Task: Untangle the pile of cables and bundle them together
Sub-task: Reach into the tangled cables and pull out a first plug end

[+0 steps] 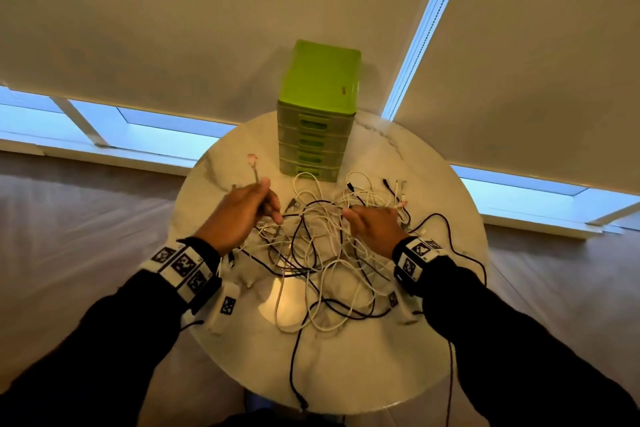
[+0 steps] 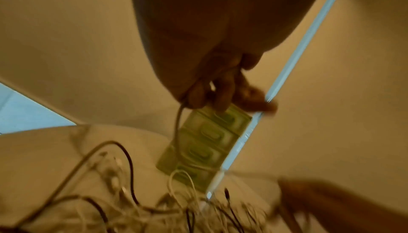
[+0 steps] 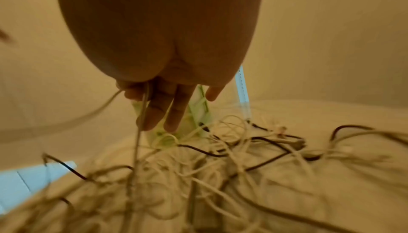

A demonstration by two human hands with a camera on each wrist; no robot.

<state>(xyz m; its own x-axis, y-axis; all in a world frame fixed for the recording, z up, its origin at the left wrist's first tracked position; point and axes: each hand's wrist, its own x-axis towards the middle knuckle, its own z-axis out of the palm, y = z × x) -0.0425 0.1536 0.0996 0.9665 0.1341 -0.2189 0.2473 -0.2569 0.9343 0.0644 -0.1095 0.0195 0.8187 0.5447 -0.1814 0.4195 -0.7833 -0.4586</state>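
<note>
A tangle of white and black cables [image 1: 322,253] lies in the middle of a round marble table [image 1: 346,367]. My left hand [image 1: 268,199] is raised over the pile's left side. Its curled fingers [image 2: 220,95] grip a pale cable [image 2: 177,128]; the cable's plug end [image 1: 252,160] sticks up beyond the thumb. My right hand [image 1: 367,211] hovers over the pile's right side. Thumb and forefinger pinch a white cable [image 3: 139,140] while the other fingers [image 3: 174,114] stay straight. That cable runs down into the blurred pile [image 3: 198,167].
A green drawer unit [image 1: 318,107] stands at the table's far edge, right behind the pile. One black cable [image 1: 292,367] trails over the near edge and another [image 1: 479,262] loops past the right edge. Closed blinds fill the background.
</note>
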